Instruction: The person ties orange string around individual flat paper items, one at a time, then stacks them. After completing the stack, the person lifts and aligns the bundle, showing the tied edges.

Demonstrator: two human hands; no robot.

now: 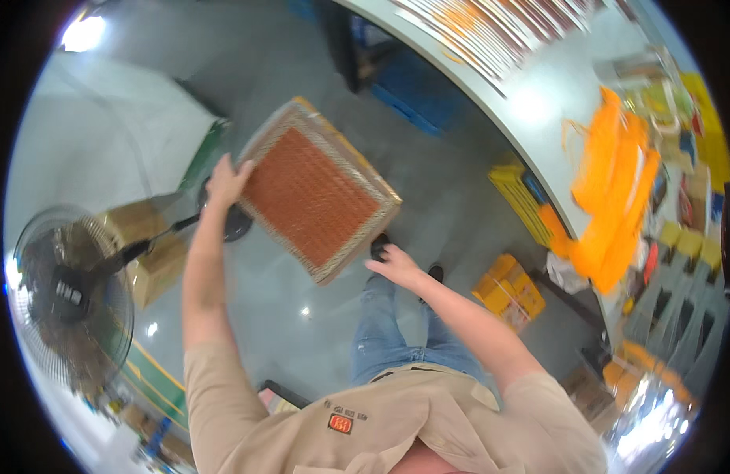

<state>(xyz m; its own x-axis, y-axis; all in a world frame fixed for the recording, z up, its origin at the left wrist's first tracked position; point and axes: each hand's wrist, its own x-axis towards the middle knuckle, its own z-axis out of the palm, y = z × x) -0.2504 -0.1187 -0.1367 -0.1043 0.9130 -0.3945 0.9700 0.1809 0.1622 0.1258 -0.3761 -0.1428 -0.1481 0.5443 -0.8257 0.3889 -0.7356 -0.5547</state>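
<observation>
A flat, box-shaped package point(313, 193) with a reddish-brown patterned top and a pale patterned border lies in front of me, turned at an angle. My left hand point(228, 183) is at its left edge and seems to touch it. The thumb and fingers are spread, though slightly blurred. Past the package's near right corner, my right hand point(395, 265) hovers above my leg with fingers stretched apart and nothing in it. A gap shows between that hand and the package. What the package rests on is hidden beneath it.
A black standing fan point(73, 296) is at the left beside a cardboard box point(148, 245). A long pale table point(531, 118) curves along the right, bearing orange cloth point(617, 186) and stacked thin strips point(491, 35). A yellow strapped bundle point(509, 291) lies on the floor.
</observation>
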